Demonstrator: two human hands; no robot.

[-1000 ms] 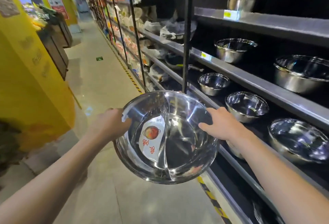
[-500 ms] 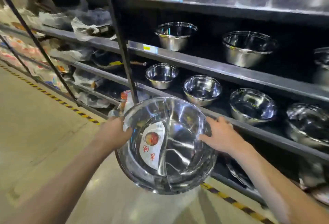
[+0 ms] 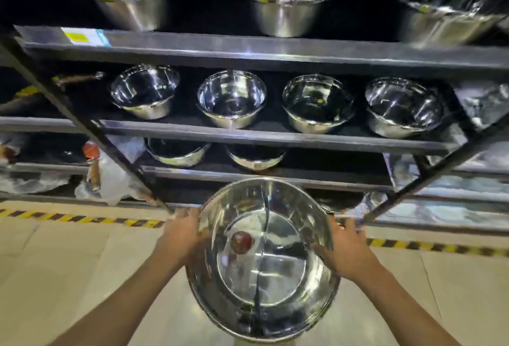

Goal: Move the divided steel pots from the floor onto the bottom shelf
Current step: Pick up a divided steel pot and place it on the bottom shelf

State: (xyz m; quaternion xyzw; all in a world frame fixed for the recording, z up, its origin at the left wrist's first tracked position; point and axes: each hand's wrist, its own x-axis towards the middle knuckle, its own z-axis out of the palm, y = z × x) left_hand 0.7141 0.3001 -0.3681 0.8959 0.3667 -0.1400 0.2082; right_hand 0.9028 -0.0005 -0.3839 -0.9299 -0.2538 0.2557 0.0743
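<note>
The person has turned from the aisle to face the rack, so placing is getting close. Left hand [image 3: 184, 237] and right hand [image 3: 345, 250] are gripping the divided pot [image 3: 263, 260] by opposite rims, holding it over the floor [image 3: 68, 257] before the bottom shelf's front edge [image 3: 413, 226].

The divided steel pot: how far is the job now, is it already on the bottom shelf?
Not yet. The divided steel pot is off the floor, held at its rim by the left hand and the right hand, in front of the bottom shelf. Left to do: set it in there. No other divided pots show on the floor here.
</note>
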